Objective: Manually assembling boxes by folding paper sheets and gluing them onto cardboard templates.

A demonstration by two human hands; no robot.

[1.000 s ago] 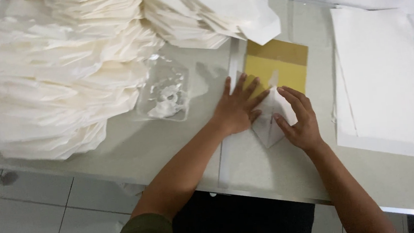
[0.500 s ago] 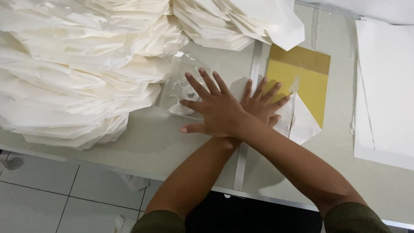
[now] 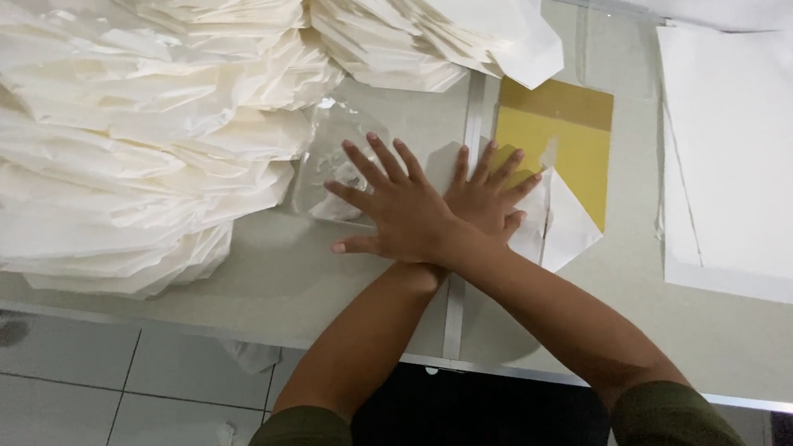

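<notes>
Since a second ago your arms have crossed at the wrists: your right hand (image 3: 393,206) has left the folded piece and swung over to the left, while your left hand (image 3: 487,196) has stayed on it.

The pale grey folding table (image 3: 277,281) carries everything. On its left and far side sit big slumping heaps of cream-white folded paper bags (image 3: 121,132), and on its right a flat stack of plain white paper sheets (image 3: 744,154). Between them lies a yellow rectangular card with a brown strip along its top (image 3: 566,136).

The small folded white paper piece (image 3: 564,227) lies at the near edge of that card, partly under your left hand. That hand is open, fingers spread, pinning rather than gripping. Judging by its look, the piece is light and thin and takes a crease easily, so it will slide or spring open if released; take it by a folded edge, not the loose flap.

Your right hand is also flat and spread, holding nothing, fingertips touching the crumpled clear plastic pouch (image 3: 329,162). That pouch looks limp and slippery; pinch a corner
</notes>
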